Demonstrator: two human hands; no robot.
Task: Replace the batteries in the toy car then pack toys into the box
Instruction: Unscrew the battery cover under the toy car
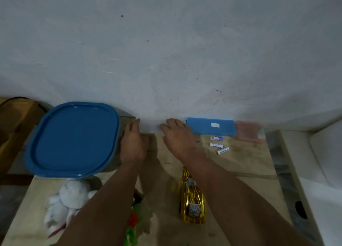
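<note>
Both hands, left (133, 144) and right (178, 136), flat, fingers apart, holding nothing; battery step unstarted. Next: grip car (193, 199) behind right hand.

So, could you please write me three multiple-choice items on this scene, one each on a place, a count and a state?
1. Where do the batteries lie?
A. right of the right hand
B. on the box lid
C. beside the plush

2. How many batteries show?
A. one
B. three
C. five

3. How is the box?
A. open
B. tipped over
C. lid on

Answers:
1 A, they lie on the table by the blue case.
2 B, three lie loose.
3 C, the blue lid covers it.
</note>
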